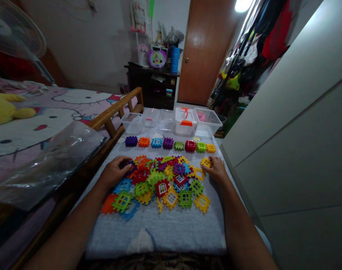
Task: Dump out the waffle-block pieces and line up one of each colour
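On the cloth-covered table a loose pile of interlocking plastic building tiles [156,179] spreads out, in red, green, yellow, orange, blue and purple, some with white window grids. At the pile's left edge, my left hand [113,173] has its thumb and fingers curled around a dark purple tile [130,167], partly hidden by the hand. My right hand [218,170] pinches a yellow tile [206,162] at the pile's right side. Beyond the pile runs a row of tile stacks sorted by colour, among them a purple stack [131,141], a red stack [190,146] and a yellow stack [210,148].
Clear plastic bins [133,125] and a lidded box with orange clips [185,122] line the table's far end. A wooden bed rail [114,112] and a clear plastic bag [55,157] are on the left. A white cabinet [294,142] stands close on the right.
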Demonstrator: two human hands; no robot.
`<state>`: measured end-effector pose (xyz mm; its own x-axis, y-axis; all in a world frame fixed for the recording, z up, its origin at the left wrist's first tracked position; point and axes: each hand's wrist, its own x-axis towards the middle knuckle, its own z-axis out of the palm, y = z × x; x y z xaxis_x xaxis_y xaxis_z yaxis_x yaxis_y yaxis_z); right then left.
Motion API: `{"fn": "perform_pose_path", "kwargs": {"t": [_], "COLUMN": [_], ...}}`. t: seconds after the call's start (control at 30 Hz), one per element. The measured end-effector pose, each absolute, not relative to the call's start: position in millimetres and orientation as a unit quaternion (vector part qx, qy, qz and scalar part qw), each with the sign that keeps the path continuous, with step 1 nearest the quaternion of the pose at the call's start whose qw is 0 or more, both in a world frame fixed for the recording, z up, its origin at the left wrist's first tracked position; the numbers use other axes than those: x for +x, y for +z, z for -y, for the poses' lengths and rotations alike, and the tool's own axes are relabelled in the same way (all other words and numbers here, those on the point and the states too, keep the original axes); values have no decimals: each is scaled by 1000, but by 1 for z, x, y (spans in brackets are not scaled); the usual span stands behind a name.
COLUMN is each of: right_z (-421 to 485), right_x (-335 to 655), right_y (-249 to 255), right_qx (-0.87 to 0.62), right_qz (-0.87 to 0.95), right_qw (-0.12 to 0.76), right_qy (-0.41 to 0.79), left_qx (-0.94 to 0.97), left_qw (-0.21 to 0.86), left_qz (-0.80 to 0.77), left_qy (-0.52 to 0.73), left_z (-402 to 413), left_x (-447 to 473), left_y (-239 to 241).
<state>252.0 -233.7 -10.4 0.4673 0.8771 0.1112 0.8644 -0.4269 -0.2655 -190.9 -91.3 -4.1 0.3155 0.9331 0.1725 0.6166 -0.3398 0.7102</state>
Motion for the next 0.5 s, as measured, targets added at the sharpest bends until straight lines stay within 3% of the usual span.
{"fn": "perform_pose_path", "kwargs": {"t": [0.33, 0.5], "right_z": [220, 221], "right_x": [246, 255], "right_y": [15, 22], "right_qx": [-840, -825], "right_qz": [542, 563], "right_qw": [21, 40], "right_qy": [31, 41], "left_qx": [767, 769], "left_qw": [267, 268], "left_qz": [-505, -499], "left_qy": [292, 297], "left_z": [89, 86], "left_x": [-192, -195], "left_y": [-6, -14]}}
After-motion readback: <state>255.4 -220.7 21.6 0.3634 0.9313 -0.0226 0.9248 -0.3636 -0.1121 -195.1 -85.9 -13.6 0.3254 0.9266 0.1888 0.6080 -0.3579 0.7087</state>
